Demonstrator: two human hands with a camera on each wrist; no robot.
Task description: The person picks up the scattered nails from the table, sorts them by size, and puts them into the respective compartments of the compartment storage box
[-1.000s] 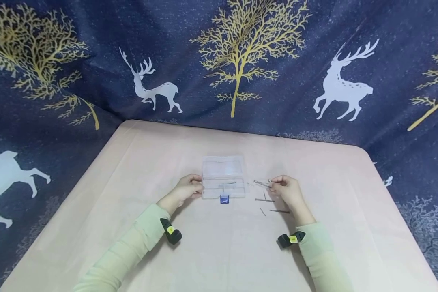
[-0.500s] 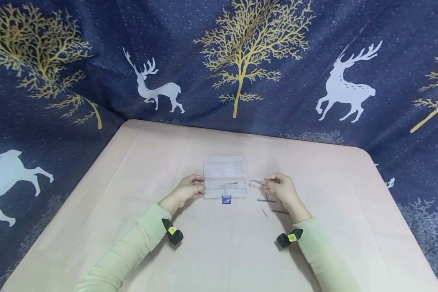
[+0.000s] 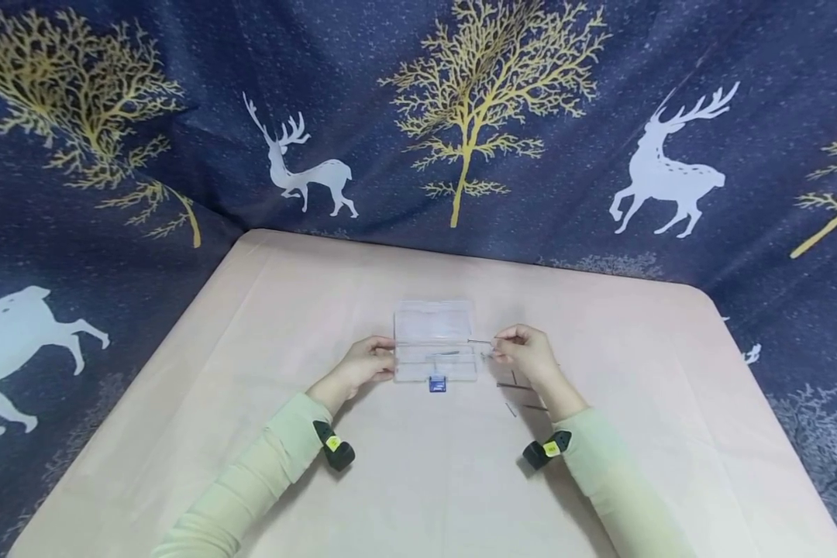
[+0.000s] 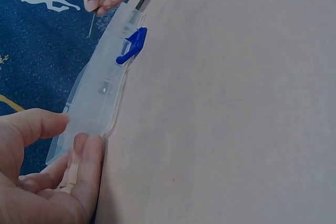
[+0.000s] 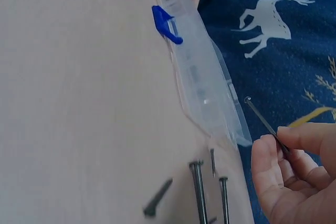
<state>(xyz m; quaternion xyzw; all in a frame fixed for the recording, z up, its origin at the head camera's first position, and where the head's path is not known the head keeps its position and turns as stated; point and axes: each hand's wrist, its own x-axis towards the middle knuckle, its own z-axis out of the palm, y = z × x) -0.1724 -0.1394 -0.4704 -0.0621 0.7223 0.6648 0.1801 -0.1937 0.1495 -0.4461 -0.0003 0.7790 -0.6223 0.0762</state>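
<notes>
Here the left hand point(image 3: 364, 364) grips the left end of a clear plastic box point(image 3: 435, 346), thumb on top and fingers curled beneath its edge, as the left wrist view shows. The box lies open near the middle of the pink tablecloth point(image 3: 251, 325), its lid tipped back and a blue latch point(image 3: 437, 383) at its near edge. At least one thin metal piece lies inside the box; no writing can be read on box or latch. Just right of the box, the right hand point(image 3: 523, 353) pinches a slim nail point(image 3: 480, 342) between thumb and fingertips, head pointing toward the box, held above the table beside the box's right end. Several loose nails point(image 5: 199, 190) lie on the cloth near that hand. Behind hangs a dark blue curtain point(image 3: 600, 101) printed with white deer and golden trees.
</notes>
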